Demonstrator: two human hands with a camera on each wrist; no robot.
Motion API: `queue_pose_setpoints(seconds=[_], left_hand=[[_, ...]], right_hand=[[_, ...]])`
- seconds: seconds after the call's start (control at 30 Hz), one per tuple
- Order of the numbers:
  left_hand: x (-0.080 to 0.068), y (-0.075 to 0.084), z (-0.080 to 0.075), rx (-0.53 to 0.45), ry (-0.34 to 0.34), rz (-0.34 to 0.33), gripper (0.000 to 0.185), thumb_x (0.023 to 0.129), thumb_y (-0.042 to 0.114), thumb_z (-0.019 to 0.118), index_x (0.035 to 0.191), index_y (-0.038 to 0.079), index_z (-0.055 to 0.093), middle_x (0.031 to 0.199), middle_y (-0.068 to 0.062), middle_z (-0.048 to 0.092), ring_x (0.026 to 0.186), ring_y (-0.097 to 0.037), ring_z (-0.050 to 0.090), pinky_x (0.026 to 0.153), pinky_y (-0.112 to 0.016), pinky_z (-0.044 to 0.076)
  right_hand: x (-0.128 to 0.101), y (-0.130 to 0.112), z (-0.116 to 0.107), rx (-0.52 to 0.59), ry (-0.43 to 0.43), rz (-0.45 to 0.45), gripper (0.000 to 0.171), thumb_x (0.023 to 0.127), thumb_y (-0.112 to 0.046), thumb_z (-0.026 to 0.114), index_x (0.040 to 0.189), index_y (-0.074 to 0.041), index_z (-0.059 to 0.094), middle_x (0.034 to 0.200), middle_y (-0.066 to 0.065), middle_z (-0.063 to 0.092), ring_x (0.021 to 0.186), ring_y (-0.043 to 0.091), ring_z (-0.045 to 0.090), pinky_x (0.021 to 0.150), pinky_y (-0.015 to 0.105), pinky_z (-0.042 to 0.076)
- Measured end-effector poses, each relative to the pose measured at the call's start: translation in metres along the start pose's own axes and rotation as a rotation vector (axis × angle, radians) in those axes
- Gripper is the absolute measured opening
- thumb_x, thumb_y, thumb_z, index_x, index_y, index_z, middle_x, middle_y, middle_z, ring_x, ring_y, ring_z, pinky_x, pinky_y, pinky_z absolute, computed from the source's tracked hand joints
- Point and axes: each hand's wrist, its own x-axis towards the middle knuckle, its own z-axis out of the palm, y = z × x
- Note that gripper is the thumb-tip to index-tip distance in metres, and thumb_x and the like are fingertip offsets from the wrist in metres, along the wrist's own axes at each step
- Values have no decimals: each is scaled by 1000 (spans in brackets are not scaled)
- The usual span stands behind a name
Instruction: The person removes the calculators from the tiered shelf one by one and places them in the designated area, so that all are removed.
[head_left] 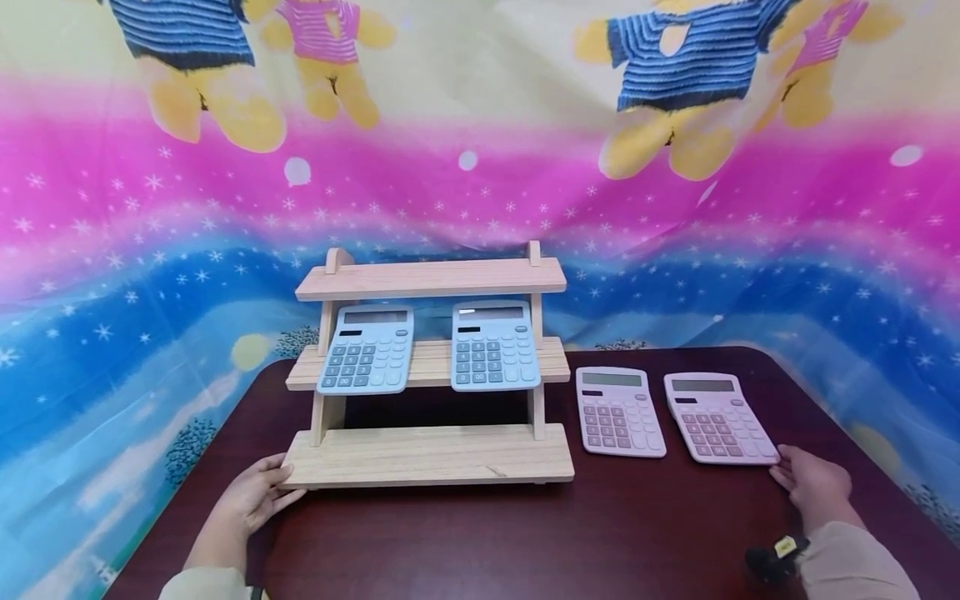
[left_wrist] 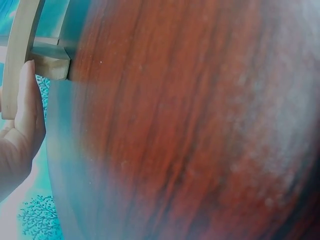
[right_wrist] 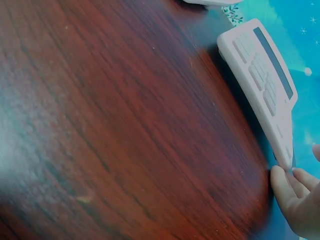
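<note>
Two hands rest at the table's near edge, neither closed around anything. The right hand (head_left: 813,483) lies with relaxed fingers whose tips touch the near right corner of the right pink calculator (head_left: 718,418); the right wrist view shows the fingertips (right_wrist: 281,181) against that corner. The left hand (head_left: 257,492) lies flat with straight fingers against the near left corner of the wooden shelf (head_left: 429,454).

That calculator is pale pink with a grey display strip at its far end and rows of pink keys below. It lies flat, keys up, long axis running away from the person and angled slightly left at the top. A second pink calculator (head_left: 619,412) lies just beside it on the left, apart from it.

On the three-tier shelf's middle step, two blue calculators (head_left: 367,349) (head_left: 493,346) lean side by side. Everything stands on a dark red-brown wooden table (head_left: 525,533), backed by a bright cloth (head_left: 480,167) printed with bears, stars and pink and blue bands.
</note>
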Motion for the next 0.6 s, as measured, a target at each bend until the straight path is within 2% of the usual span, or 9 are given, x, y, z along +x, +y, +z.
queue_pose_setpoints(seconds=[0.03, 0.13, 0.23, 0.37, 0.47, 0.6], left_hand=[[0, 0, 1, -1, -1, 2, 60, 92, 6, 37, 134, -9, -4, 130, -37, 7, 85, -18, 52, 79, -37, 46], [0, -1, 2, 1, -2, 7, 60, 92, 6, 38, 134, -9, -3, 130, -38, 7, 86, -19, 51, 79, -36, 46], [0, 0, 2, 4, 5, 6, 61, 92, 5, 38, 134, -9, -3, 130, -38, 7, 86, -19, 51, 78, -36, 47], [-1, 1, 1, 13, 18, 0, 60, 92, 5, 36, 134, -8, -3, 131, -37, 7, 86, -17, 51, 78, -35, 47], [-1, 1, 0, 16, 18, -6, 60, 92, 6, 36, 135, -7, -4, 132, -36, 5, 87, -18, 51, 79, -36, 46], [0, 1, -1, 14, 17, -17, 60, 93, 7, 35, 135, -6, -5, 132, -36, 4, 89, -18, 51, 81, -37, 45]], right_hand=[[2, 0, 0, 5, 31, 14, 16, 76, -7, 62, 86, -9, 49, 51, -4, 54, 49, 8, 56, 55, 27, 52], [0, 0, -2, 11, 49, 15, 21, 82, -11, 56, 100, -12, 45, 51, -6, 53, 50, 6, 55, 56, 25, 52], [-8, -3, -5, 69, 29, 45, 4, 83, -11, 53, 83, -15, 51, 51, -6, 53, 52, 6, 55, 57, 25, 52], [-21, -12, -8, 209, -106, 84, 28, 84, -12, 52, 56, -13, 56, 56, 0, 56, 56, 11, 58, 60, 29, 52], [-28, -17, -8, 280, -200, 97, 30, 85, -14, 54, 55, -13, 59, 60, 3, 57, 60, 14, 59, 65, 31, 51], [-36, -21, -5, 374, -305, 130, 20, 84, -14, 56, 64, -13, 60, 65, 6, 58, 64, 17, 60, 76, 33, 48]])
